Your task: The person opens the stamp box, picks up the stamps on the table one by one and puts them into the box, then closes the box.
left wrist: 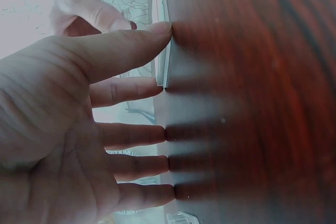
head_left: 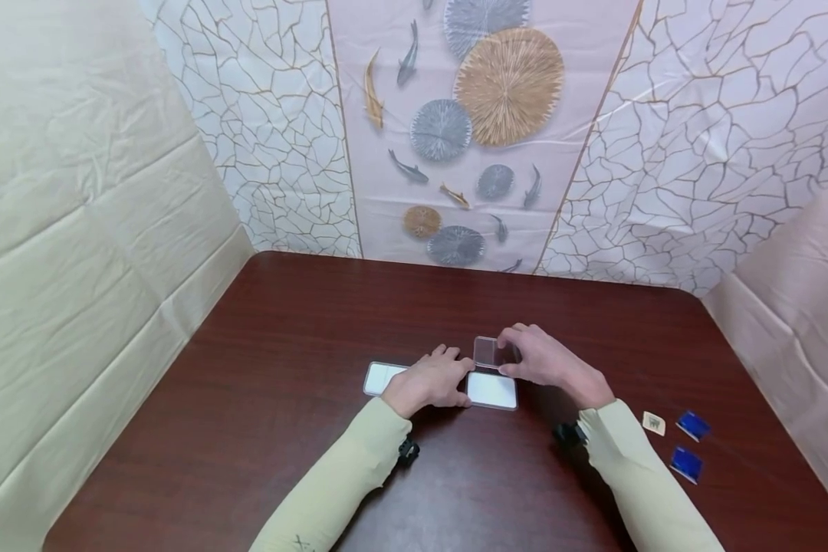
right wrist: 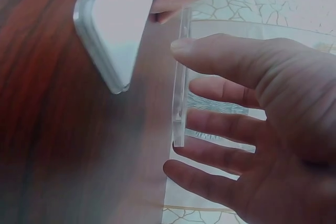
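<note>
Near the table's middle, my left hand (head_left: 431, 379) holds the left end of a clear plastic case with a white inside (head_left: 492, 390) between thumb and index finger. The other left fingers (left wrist: 139, 166) reach straight down to the tabletop. Just behind that case, my right hand (head_left: 541, 356) grips a thin clear plastic lid (head_left: 485, 351) by its edges. In the right wrist view its thumb is on one side of the lid (right wrist: 180, 93), fingers on the other. Another clear-edged white case (head_left: 379, 378) lies left of the left hand, partly hidden by it.
On the dark wooden table (head_left: 248, 452), two small blue packets (head_left: 686, 464) and a cream square piece (head_left: 654, 423) lie at the right, beside the right forearm. Patterned cloth (head_left: 455, 192) hangs behind the table's far edge.
</note>
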Tool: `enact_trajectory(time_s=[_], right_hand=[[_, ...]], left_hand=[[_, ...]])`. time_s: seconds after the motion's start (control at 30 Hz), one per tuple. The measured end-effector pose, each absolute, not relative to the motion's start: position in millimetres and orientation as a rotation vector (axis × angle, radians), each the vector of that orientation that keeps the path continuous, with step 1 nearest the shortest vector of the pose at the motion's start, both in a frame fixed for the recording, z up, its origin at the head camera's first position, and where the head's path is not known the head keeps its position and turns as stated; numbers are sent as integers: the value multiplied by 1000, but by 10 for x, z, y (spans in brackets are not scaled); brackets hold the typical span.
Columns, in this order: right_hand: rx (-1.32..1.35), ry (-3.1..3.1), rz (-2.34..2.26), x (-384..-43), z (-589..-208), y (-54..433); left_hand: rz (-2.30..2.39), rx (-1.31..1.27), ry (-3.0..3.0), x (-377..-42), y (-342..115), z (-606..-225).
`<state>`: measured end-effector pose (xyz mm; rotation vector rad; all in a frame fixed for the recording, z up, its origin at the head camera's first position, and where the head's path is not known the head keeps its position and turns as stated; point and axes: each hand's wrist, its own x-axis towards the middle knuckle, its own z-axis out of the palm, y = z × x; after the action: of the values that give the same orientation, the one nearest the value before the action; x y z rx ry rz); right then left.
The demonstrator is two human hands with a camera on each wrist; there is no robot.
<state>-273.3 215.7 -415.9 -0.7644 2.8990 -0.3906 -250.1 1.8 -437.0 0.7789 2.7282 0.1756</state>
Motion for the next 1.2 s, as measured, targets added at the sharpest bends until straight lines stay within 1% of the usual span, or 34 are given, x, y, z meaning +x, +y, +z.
enact_trajectory(time_s=[0.63,0.9,1.2], right_hand=[[-724,2875,-422,-2859,-4191,2055],[-689,2850,-447,-2863,-4249,2098],[-741,2861,-453,-2893,-4273,2100]], left_hand=[[152,787,2738,-2488,13,-4343],[157,804,2728,-2472,54,-4362],[158,783,2745,-2484,29,-4352]])
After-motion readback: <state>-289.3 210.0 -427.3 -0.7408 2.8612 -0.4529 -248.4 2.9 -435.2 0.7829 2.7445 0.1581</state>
